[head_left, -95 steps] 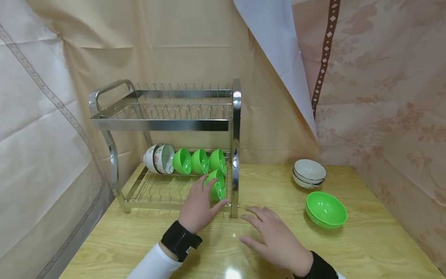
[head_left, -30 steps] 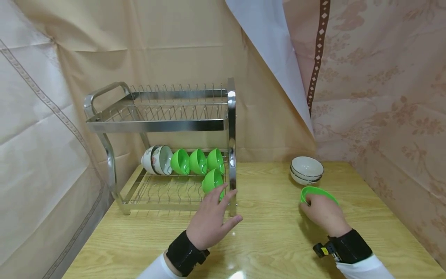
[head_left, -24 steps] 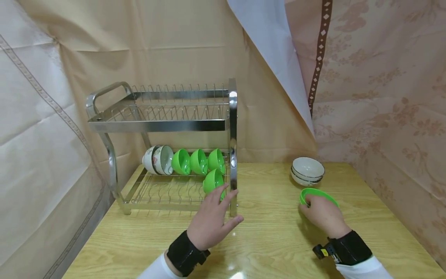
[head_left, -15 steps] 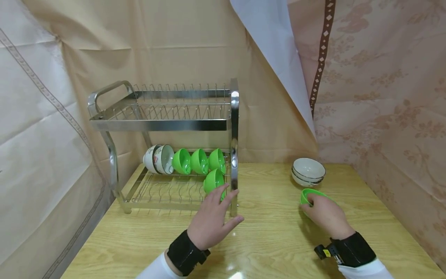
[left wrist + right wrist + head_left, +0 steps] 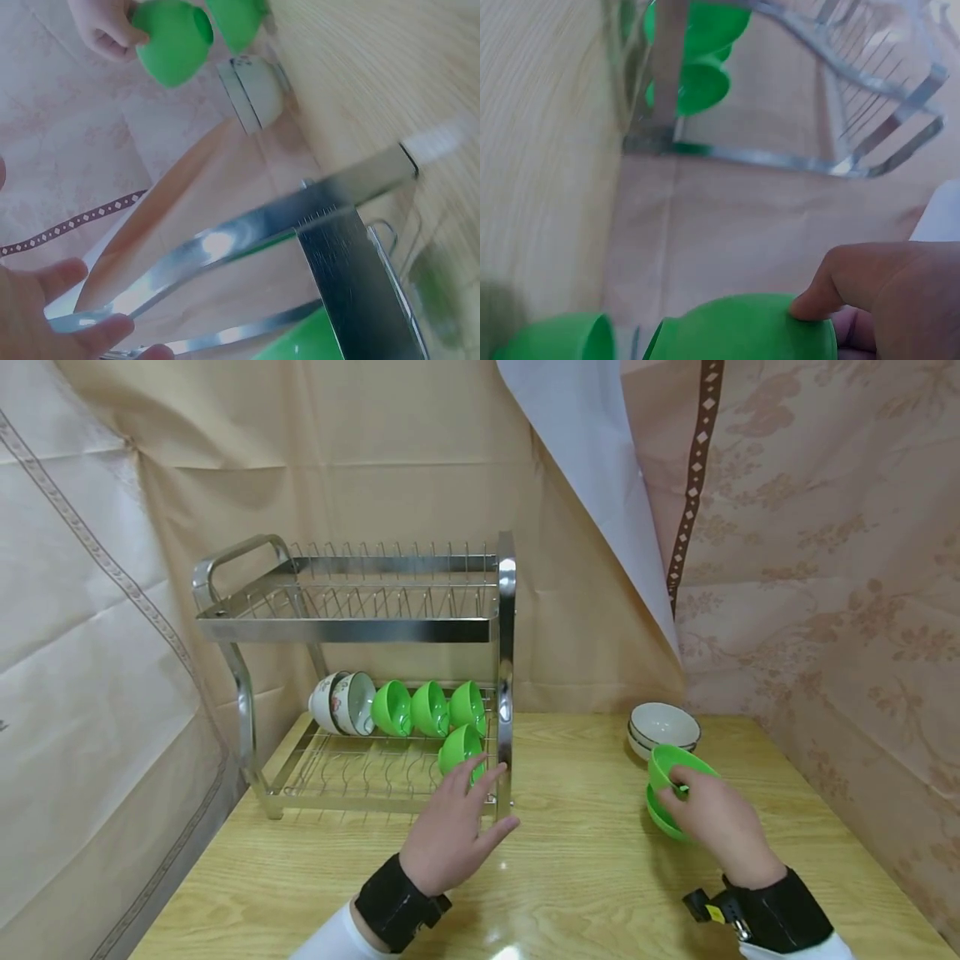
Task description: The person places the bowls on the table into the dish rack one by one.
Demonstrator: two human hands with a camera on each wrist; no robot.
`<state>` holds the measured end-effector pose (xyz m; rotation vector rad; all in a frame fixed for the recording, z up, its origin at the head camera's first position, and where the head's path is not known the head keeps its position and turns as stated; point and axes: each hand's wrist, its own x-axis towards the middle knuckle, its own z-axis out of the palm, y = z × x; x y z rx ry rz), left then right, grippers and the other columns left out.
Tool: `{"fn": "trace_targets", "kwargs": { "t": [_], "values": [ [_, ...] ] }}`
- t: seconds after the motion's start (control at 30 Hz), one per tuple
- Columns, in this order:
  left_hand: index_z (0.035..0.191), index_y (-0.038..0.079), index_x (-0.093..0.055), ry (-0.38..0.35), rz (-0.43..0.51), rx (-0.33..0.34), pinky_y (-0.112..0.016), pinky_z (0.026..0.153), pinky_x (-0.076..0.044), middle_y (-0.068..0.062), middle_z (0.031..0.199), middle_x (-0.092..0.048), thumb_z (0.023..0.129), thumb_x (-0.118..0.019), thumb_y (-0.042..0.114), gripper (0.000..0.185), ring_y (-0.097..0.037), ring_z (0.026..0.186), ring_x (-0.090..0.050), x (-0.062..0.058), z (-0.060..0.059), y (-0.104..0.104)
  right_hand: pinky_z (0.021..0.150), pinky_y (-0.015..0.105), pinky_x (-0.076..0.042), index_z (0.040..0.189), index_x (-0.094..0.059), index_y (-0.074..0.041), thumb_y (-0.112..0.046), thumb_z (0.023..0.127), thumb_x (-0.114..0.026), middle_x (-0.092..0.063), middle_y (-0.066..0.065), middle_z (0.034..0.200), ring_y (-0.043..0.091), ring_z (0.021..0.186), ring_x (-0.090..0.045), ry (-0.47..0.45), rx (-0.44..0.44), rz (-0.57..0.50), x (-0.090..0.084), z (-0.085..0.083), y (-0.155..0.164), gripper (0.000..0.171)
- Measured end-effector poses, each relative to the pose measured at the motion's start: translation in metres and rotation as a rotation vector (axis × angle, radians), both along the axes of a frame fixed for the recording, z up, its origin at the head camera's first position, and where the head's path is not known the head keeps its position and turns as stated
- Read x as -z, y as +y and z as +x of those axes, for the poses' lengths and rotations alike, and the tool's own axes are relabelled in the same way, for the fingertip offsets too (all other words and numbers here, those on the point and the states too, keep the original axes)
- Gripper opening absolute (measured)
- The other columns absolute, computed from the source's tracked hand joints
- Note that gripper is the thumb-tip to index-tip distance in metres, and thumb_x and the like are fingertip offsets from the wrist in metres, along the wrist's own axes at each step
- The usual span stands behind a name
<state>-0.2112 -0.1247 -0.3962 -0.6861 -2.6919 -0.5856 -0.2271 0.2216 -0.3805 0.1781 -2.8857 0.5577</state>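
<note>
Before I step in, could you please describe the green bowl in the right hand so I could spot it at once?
In the head view, look right of the metal rack on the table to the right hand. It grips a green bowl just above a second green bowl. Its neighbour rests on the table; this one alone is gripped.

In the head view, cannot see all of the front bowl (image 5: 459, 748) behind the left hand (image 5: 457, 839), nor much of the lower bowl (image 5: 663, 817) behind the held bowl (image 5: 666, 764) and right hand (image 5: 718, 820). Cannot read the yellow tag (image 5: 716, 914), too small; cannot follow the sleeves (image 5: 337, 935) past the bottom edge. In the left wrist view, cannot identify a green blur (image 5: 435, 296) by the rack (image 5: 360, 279). In the right wrist view, cannot see the held bowl past the bottom edge, nor the rack past the top.
</note>
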Motion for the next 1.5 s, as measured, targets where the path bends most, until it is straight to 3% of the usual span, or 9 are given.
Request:
{"fn": "trace_targets", "kwargs": {
  "t": [0.1, 0.27, 0.53, 0.63, 0.77, 0.93, 1.1, 1.27, 1.5],
  "values": [
    [0.152, 0.021, -0.039, -0.058, 0.111, 0.008, -0.053, 0.111, -0.036, -0.011, 0.157, -0.032, 0.097, -0.036, 0.068, 0.072, -0.030, 0.142, -0.033, -0.003, 0.002, 0.000, 0.049, 0.031, -0.036, 0.100, -0.066, -0.005, -0.019, 0.095, -0.061, -0.059, 0.002, 0.071, 0.016, 0.057, -0.044, 0.075, -0.035, 0.013, -0.007, 0.009, -0.011, 0.016],
    [0.150, 0.018, -0.041, -0.202, 0.402, 0.082, -0.053, 0.104, -0.043, -0.006, 0.155, -0.036, 0.102, -0.040, 0.055, 0.060, -0.029, 0.134, -0.044, -0.006, 0.004, -0.001, 0.057, 0.036, -0.050, 0.108, -0.068, -0.004, -0.012, 0.093, -0.067, -0.070, 0.007, 0.095, 0.016, 0.071, -0.061, 0.190, -0.125, 0.018, -0.013, 0.027, -0.035, 0.017],
    [0.147, 0.013, -0.039, -0.576, 0.736, 0.251, -0.054, 0.102, -0.044, -0.017, 0.147, -0.043, 0.108, -0.035, 0.040, 0.048, -0.036, 0.123, -0.054, -0.006, 0.006, 0.001, 0.066, 0.028, -0.053, 0.096, -0.068, -0.016, -0.004, 0.081, -0.079, -0.064, -0.013, 0.089, 0.004, 0.078, -0.061, 0.447, -0.429, 0.042, -0.007, 0.052, -0.072, 0.022],
    [0.147, 0.008, -0.038, -0.715, 0.836, 0.318, -0.046, 0.102, -0.048, -0.019, 0.147, -0.042, 0.108, -0.032, 0.041, 0.051, -0.036, 0.125, -0.053, -0.007, 0.004, 0.004, 0.069, 0.029, -0.054, 0.096, -0.068, -0.017, -0.021, 0.097, -0.065, -0.065, -0.015, 0.090, 0.005, 0.080, -0.061, 0.528, -0.545, 0.044, -0.002, 0.058, -0.082, 0.006],
    [0.149, 0.002, -0.033, -0.899, 0.950, 0.384, -0.044, 0.097, -0.052, -0.022, 0.146, -0.043, 0.108, -0.033, 0.044, 0.059, -0.036, 0.123, -0.055, -0.005, 0.005, 0.007, 0.074, 0.027, -0.053, 0.096, -0.069, -0.019, -0.039, 0.107, -0.032, -0.064, -0.015, 0.091, 0.007, 0.083, -0.061, 0.600, -0.659, 0.036, 0.003, 0.064, -0.091, 0.044],
    [0.151, 0.002, -0.030, -1.073, 1.068, 0.436, -0.047, 0.097, -0.051, -0.025, 0.139, -0.051, 0.107, -0.035, 0.045, 0.062, -0.036, 0.117, -0.060, -0.004, 0.004, 0.004, 0.079, 0.027, -0.050, 0.097, -0.069, -0.019, -0.032, 0.108, -0.034, -0.065, -0.013, 0.093, 0.008, 0.086, -0.061, 0.643, -0.776, 0.011, 0.006, 0.065, -0.095, 0.039],
    [0.150, 0.003, -0.030, -1.154, 1.119, 0.495, -0.046, 0.098, -0.050, -0.020, 0.129, -0.060, 0.107, -0.037, 0.038, 0.056, -0.028, 0.111, -0.064, -0.002, 0.001, 0.000, 0.081, 0.024, -0.048, 0.099, -0.069, -0.020, -0.032, 0.108, -0.034, -0.064, -0.014, 0.095, 0.006, 0.087, -0.059, 0.612, -0.794, 0.017, 0.005, 0.066, -0.095, 0.038],
    [0.147, 0.004, -0.031, -1.169, 1.159, 0.479, -0.046, 0.100, -0.049, -0.015, 0.127, -0.062, 0.105, -0.045, 0.028, 0.050, -0.026, 0.109, -0.064, -0.001, 0.000, -0.001, 0.085, 0.021, -0.046, 0.099, -0.069, -0.022, -0.032, 0.108, -0.037, -0.063, -0.018, 0.096, 0.003, 0.089, -0.058, 0.565, -0.787, 0.038, 0.002, 0.067, -0.097, 0.035],
    [0.151, 0.003, -0.024, -1.135, 1.171, 0.458, -0.045, 0.100, -0.049, -0.017, 0.133, -0.057, 0.103, -0.048, 0.025, 0.058, -0.028, 0.117, -0.061, -0.007, -0.001, -0.007, 0.099, 0.029, -0.047, 0.102, -0.069, -0.016, -0.028, 0.107, -0.041, -0.064, -0.008, 0.105, 0.013, 0.099, -0.062, 0.670, -0.824, -0.004, 0.004, 0.061, -0.101, 0.031]
  ]
}}
